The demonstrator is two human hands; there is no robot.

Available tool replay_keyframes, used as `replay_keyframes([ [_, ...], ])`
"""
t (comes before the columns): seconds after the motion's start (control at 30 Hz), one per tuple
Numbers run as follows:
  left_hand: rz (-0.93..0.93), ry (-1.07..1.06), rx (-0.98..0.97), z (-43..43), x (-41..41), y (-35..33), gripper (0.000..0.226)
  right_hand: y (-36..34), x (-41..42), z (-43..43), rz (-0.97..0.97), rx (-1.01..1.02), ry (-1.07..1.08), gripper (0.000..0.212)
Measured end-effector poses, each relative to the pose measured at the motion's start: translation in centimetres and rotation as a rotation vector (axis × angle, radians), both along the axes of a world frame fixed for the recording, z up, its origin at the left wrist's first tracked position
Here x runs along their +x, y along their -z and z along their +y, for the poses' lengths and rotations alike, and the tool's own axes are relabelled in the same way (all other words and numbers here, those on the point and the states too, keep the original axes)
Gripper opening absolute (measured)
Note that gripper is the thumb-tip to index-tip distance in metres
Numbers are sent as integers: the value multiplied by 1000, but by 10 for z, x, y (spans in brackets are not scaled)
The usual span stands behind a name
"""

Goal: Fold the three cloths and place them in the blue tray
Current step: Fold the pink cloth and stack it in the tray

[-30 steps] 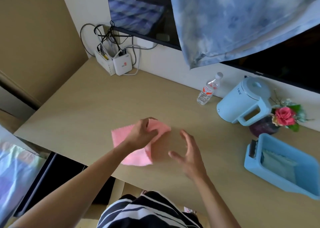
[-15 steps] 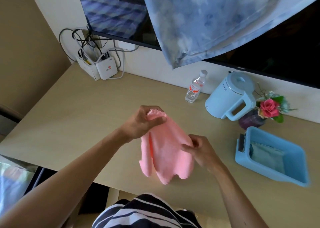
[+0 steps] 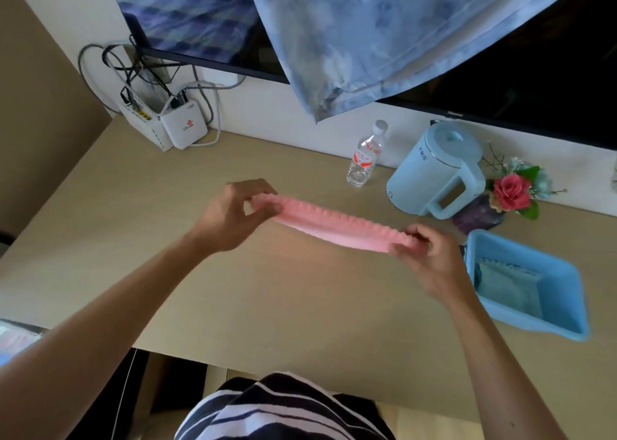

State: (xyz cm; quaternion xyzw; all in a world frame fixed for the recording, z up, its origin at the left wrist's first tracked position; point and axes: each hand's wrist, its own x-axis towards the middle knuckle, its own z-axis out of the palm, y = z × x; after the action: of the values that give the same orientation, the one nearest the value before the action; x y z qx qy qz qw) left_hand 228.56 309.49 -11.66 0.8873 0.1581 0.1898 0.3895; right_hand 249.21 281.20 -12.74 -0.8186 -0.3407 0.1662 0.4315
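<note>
The pink cloth (image 3: 337, 227) is held taut in the air between the fingers — the left hand (image 3: 233, 216) pinching one end with thumb and fingertips, the right hand (image 3: 430, 262) curled round the other — which reads as squaring-up before a fold, with a grey-blue cloth (image 3: 507, 286) already lying in the blue tray (image 3: 534, 322) just beyond the right fingers. Next it likely needs the two pinched ends brought together, edges matched, over the table (image 3: 300, 306) beneath the fingers. The cloth shows edge-on, so its layers cannot be counted, the right fingertips are sunk in its frill, and no third cloth is clearly visible.
</note>
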Motion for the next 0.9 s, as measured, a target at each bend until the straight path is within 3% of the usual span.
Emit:
replay_keyframes([
  [0.17, 248, 167, -14, -15, -32, 56, 24, 47, -21, -20, 107, -232, -103, 17],
  [0.37, 592, 204, -85, -42, -65, 126, 19, 115, -49, -45, 202, -520, -231, 11],
  [0.5, 640, 146, -135, -40, -65, 139, 15, 127, -49, -49, 253, -583, -229, 9],
  [0.6, 650, 83, -143, -32, -54, 145, 12, 125, -35, -39, 243, -565, -234, 28],
  [0.9, 653, -101, -71, -21, 2, 167, 17, 142, 7, -4, 208, -553, -162, 29],
])
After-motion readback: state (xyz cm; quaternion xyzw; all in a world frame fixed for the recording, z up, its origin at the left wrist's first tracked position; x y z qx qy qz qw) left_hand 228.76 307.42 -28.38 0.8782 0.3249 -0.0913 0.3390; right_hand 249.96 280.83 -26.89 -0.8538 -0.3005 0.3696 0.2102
